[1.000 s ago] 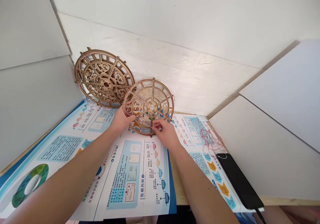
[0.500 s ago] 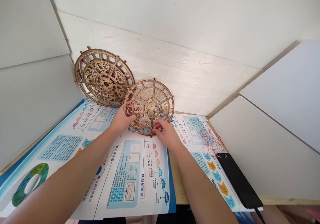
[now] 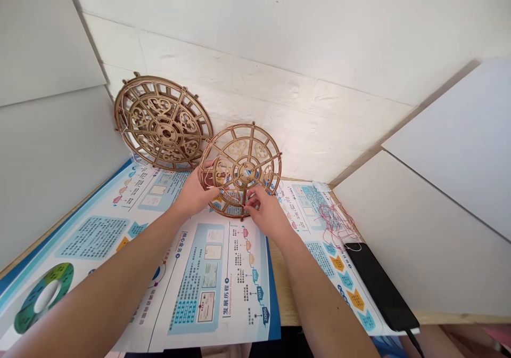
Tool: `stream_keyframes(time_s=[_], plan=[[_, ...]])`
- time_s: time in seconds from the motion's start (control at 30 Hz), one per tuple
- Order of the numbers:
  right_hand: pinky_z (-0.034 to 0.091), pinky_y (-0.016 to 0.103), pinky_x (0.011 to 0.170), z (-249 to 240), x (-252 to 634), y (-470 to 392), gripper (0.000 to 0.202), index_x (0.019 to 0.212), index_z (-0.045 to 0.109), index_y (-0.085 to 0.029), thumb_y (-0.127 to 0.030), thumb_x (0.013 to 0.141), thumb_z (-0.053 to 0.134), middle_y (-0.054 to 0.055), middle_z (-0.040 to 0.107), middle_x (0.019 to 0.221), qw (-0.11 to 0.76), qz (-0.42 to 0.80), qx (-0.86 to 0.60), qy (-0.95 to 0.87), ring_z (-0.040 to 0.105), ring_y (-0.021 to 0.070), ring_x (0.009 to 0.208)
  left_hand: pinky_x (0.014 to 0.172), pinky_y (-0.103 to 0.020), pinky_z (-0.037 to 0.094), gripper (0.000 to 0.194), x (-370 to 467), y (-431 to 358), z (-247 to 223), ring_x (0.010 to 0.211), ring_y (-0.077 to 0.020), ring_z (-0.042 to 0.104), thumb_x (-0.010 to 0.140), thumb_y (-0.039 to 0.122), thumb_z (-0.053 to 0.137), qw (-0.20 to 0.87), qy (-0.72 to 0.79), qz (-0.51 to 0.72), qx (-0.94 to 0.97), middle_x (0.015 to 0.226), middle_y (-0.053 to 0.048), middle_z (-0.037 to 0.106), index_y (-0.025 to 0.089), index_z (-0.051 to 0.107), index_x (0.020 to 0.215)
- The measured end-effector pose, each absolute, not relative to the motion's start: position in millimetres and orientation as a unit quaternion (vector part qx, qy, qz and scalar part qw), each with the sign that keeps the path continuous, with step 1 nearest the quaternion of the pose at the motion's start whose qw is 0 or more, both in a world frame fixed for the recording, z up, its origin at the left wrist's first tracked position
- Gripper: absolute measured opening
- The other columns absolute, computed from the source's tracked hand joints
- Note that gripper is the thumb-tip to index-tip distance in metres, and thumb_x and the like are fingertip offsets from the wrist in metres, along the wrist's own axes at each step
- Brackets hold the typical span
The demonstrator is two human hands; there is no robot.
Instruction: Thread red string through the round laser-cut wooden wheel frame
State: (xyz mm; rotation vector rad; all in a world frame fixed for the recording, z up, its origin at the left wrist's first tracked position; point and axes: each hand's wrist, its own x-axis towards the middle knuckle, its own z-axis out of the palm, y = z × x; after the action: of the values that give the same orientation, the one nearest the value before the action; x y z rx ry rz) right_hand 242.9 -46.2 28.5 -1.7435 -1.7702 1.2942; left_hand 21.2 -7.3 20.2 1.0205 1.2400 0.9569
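Observation:
A round gold openwork frame (image 3: 246, 172) with spokes and scroll ornaments is held up between my hands, tilted back. My left hand (image 3: 198, 190) grips its left rim, thumb in front and fingers behind. Thin pale wire (image 3: 229, 194) runs along the rim and across the lower spokes. At the bottom spoke, my right hand (image 3: 261, 209) is closed, its thumb and forefinger pinching the wire. More round gold frames (image 3: 163, 129), seemingly stacked, lean against the wall to the left, with wire along their edge.
Printed paper sheets (image 3: 207, 230) cover the wooden table (image 3: 284, 289). A tangle of red and white wire (image 3: 337, 224) lies at right, near a black phone (image 3: 381, 286) with a cable. White panels (image 3: 439, 230) and a pale wall (image 3: 287, 91) enclose the table.
The held frame has tilted slightly, its top shifting a little right and up. Both hands keep nearly the same grip. The whole view has shifted slightly.

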Motion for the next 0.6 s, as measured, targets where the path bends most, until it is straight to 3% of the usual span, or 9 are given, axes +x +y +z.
stream_keyframes(time_s=[0.1, 0.27, 0.6], plan=[[0.047, 0.03, 0.069, 28.4, 243.0, -46.3, 0.031, 0.109, 0.053, -0.025, -0.01, 0.084, 0.064, -0.002, 0.07, 0.085, 0.18, 0.449, -0.617, -0.621, 0.066, 0.0183, 0.076, 0.098, -0.054, 0.054, 0.076, 24.0, -9.8, 26.2, 0.11, -0.0352, 0.07, 0.062, 0.023, 0.079, 0.592, 0.527, 0.413, 0.448, 0.114, -0.014, 0.073, 0.016, 0.049, 0.131], [0.049, 0.032, 0.075, 26.6, 242.7, -47.1, 0.031, 0.109, 0.053, -0.025, -0.011, 0.083, 0.063, -0.002, 0.069, 0.086, 0.211, 0.432, -0.607, -0.633, 0.066, 0.0187, 0.08, 0.098, -0.053, 0.055, 0.072, 27.4, -12.2, 32.1, 0.108, -0.0351, 0.07, 0.062, 0.023, 0.08, 0.596, 0.516, 0.422, 0.447, 0.112, -0.013, 0.073, 0.016, 0.051, 0.128], [0.047, 0.03, 0.071, 18.9, 240.8, -43.2, 0.015, 0.093, 0.062, -0.022, -0.017, 0.083, 0.071, 0.0, 0.066, 0.082, 0.21, 0.416, -0.619, -0.632, 0.061, 0.0175, 0.075, 0.1, -0.054, 0.054, 0.081, 20.5, -5.7, 25.7, 0.114, -0.0356, 0.069, 0.06, 0.022, 0.083, 0.596, 0.547, 0.412, 0.419, 0.116, -0.015, 0.072, 0.015, 0.049, 0.134]])
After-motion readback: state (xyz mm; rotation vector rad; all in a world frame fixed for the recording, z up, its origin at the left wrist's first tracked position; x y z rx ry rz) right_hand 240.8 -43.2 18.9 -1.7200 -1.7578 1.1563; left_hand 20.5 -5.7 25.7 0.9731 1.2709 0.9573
